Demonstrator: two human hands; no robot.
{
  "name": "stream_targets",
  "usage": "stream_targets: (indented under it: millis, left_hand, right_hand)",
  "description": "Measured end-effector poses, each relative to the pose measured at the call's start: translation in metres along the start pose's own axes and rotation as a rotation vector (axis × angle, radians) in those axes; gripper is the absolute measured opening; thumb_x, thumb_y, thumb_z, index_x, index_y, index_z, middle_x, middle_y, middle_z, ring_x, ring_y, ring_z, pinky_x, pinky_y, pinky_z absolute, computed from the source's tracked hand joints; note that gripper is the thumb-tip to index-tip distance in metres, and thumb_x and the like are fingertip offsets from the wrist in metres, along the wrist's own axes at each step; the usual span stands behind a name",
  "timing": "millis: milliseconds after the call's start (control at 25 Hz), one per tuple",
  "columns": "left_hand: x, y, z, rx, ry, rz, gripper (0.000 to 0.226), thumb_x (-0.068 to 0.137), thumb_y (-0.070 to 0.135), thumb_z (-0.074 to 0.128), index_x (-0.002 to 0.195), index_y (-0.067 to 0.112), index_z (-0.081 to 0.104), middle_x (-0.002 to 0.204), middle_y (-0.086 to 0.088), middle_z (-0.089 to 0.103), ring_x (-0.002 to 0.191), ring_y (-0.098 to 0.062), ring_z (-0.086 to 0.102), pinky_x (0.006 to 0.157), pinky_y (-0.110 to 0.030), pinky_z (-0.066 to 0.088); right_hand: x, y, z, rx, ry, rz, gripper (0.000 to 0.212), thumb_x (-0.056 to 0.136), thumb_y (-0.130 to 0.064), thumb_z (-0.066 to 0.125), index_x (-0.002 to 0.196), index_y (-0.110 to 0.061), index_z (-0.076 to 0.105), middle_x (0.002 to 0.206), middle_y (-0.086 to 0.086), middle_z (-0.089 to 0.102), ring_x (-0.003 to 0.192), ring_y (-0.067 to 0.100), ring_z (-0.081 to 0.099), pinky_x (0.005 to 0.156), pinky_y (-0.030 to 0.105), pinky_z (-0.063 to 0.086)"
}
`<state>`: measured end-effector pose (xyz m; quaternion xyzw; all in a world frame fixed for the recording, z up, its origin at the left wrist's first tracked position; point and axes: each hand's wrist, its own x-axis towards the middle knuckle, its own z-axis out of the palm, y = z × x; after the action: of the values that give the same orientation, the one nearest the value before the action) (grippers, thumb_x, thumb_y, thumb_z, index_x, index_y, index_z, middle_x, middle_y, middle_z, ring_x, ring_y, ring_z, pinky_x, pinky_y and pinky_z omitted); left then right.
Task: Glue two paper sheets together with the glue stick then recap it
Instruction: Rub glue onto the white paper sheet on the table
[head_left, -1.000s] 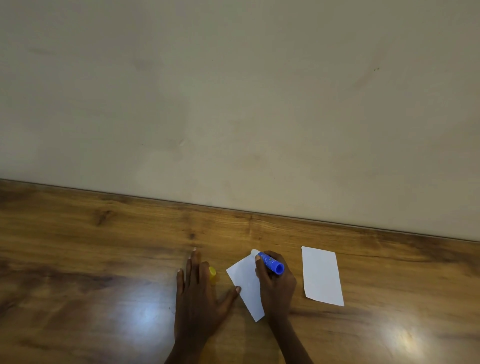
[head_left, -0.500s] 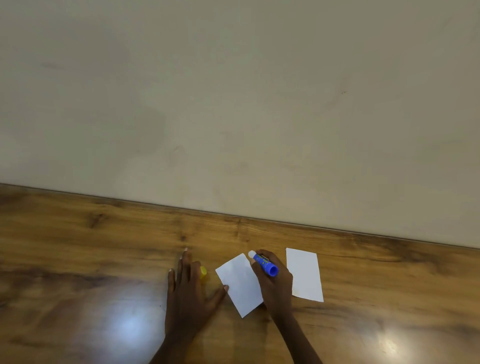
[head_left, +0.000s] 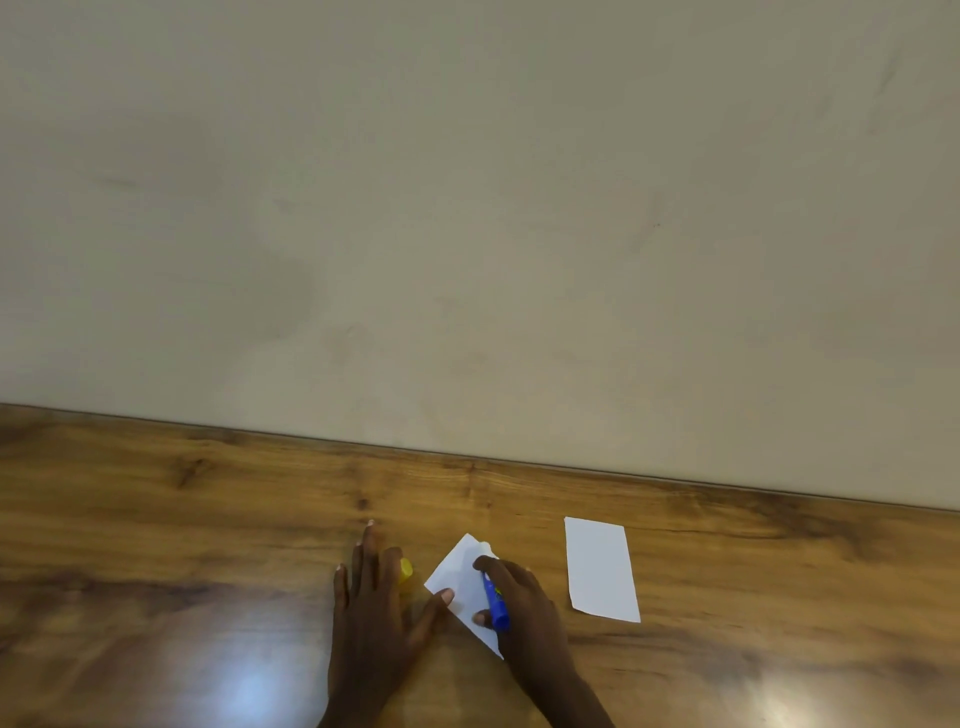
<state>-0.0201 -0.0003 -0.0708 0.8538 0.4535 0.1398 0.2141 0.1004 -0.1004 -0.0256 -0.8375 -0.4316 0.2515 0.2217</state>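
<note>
A small white paper sheet (head_left: 459, 581) lies tilted on the wooden table (head_left: 156, 519). My right hand (head_left: 524, 603) grips the blue glue stick (head_left: 495, 603), uncapped, its tip down on the sheet's far part. My left hand (head_left: 376, 597) lies flat on the table with fingers spread, its thumb tip pressing the sheet's left edge. The yellow cap (head_left: 405, 568) sits on the table, partly hidden behind my left fingers. A second white sheet (head_left: 601, 569) lies flat to the right, apart from both hands.
A plain beige wall (head_left: 467, 208) rises directly behind the table's far edge. Bright light reflections show on the glossy tabletop at front left and front right.
My right hand has drawn the glue stick across the tilted sheet, and the stick now points away from me. My left hand stays flat, thumb on the sheet. The camera view has shifted.
</note>
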Motion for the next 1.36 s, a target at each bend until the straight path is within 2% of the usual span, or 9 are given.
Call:
stream_targets:
  millis: [200,480,560,640,720,920,1040,1240,1360]
  left_hand:
    - [-0.001,0.0,-0.001,-0.002,0.011,-0.011,0.073,0.073,0.079,0.02,0.108,0.019,0.042,0.136,-0.022,0.046,0.116,-0.042,0.051,0.093,-0.059,0.037]
    - [0.0,-0.002,0.002,0.056,0.0,0.005,0.076,0.073,0.08,0.02,0.109,0.017,0.044,0.137,-0.022,0.044,0.118,-0.041,0.051,0.092,-0.058,0.039]
    - [-0.001,-0.002,0.001,0.059,0.008,0.011,0.076,0.073,0.079,0.021,0.112,0.017,0.042,0.139,-0.022,0.043,0.12,-0.041,0.049,0.095,-0.057,0.037]
    - [-0.002,-0.002,0.002,0.055,0.019,0.017,0.076,0.073,0.078,0.022,0.114,0.017,0.041,0.139,-0.021,0.042,0.121,-0.04,0.047,0.097,-0.056,0.034]
    - [-0.003,-0.001,0.002,0.049,0.035,0.024,0.075,0.074,0.078,0.022,0.116,0.018,0.04,0.141,-0.02,0.041,0.123,-0.04,0.045,0.098,-0.055,0.032]
    - [-0.001,-0.002,0.002,0.049,0.034,0.026,0.074,0.074,0.076,0.022,0.113,0.016,0.042,0.138,-0.022,0.044,0.119,-0.04,0.049,0.095,-0.057,0.036]
    - [-0.001,-0.004,0.005,0.054,0.041,0.025,0.07,0.069,0.073,0.037,0.112,0.017,0.041,0.14,-0.021,0.042,0.121,-0.04,0.047,0.097,-0.057,0.035]
    - [-0.002,-0.005,0.007,0.056,0.072,0.038,0.07,0.065,0.069,0.044,0.112,0.017,0.041,0.141,-0.021,0.039,0.125,-0.04,0.044,0.099,-0.056,0.033]
    - [-0.004,-0.007,0.009,0.049,0.088,0.042,0.068,0.067,0.068,0.047,0.113,0.018,0.041,0.147,-0.018,0.031,0.131,-0.036,0.036,0.103,-0.054,0.028]
  right_hand:
    - [0.002,0.002,-0.003,-0.001,-0.051,-0.008,0.053,0.084,-0.01,0.058,0.128,-0.03,0.036,0.147,-0.007,0.032,0.137,0.02,0.025,0.115,0.04,0.018]
    - [0.011,0.001,-0.021,-0.097,-0.165,-0.181,0.054,0.083,-0.004,0.057,0.128,-0.026,0.037,0.146,-0.003,0.036,0.136,0.014,0.026,0.116,0.038,-0.004]
    - [0.009,-0.003,-0.016,-0.088,-0.048,-0.198,0.05,0.083,-0.007,0.057,0.127,-0.024,0.04,0.143,-0.002,0.04,0.133,0.015,0.032,0.117,0.037,0.002]
    - [0.002,-0.008,-0.001,0.023,0.157,-0.126,0.049,0.082,-0.01,0.06,0.126,-0.021,0.043,0.14,0.0,0.044,0.128,0.018,0.041,0.115,0.038,0.025]
    - [-0.004,-0.012,0.009,0.09,0.227,-0.031,0.053,0.081,-0.015,0.063,0.128,-0.022,0.041,0.142,-0.001,0.041,0.128,0.018,0.041,0.107,0.032,0.035]
    - [0.009,-0.001,0.0,0.155,0.027,-0.075,0.054,0.079,-0.014,0.064,0.127,-0.018,0.04,0.141,0.002,0.042,0.125,0.016,0.043,0.106,0.025,0.033]
    - [0.02,0.008,-0.01,0.197,-0.103,-0.167,0.05,0.078,-0.017,0.061,0.124,-0.015,0.042,0.134,0.008,0.048,0.114,0.009,0.045,0.105,0.026,0.035]
    - [0.021,0.004,-0.003,0.329,0.027,-0.106,0.057,0.073,-0.007,0.07,0.12,-0.021,0.041,0.123,-0.005,0.046,0.112,0.015,0.047,0.098,0.021,0.041]
    - [0.014,-0.003,0.009,0.554,0.117,-0.117,0.059,0.064,-0.009,0.076,0.104,-0.035,0.041,0.11,0.0,0.055,0.082,0.012,0.059,0.072,0.011,0.05]
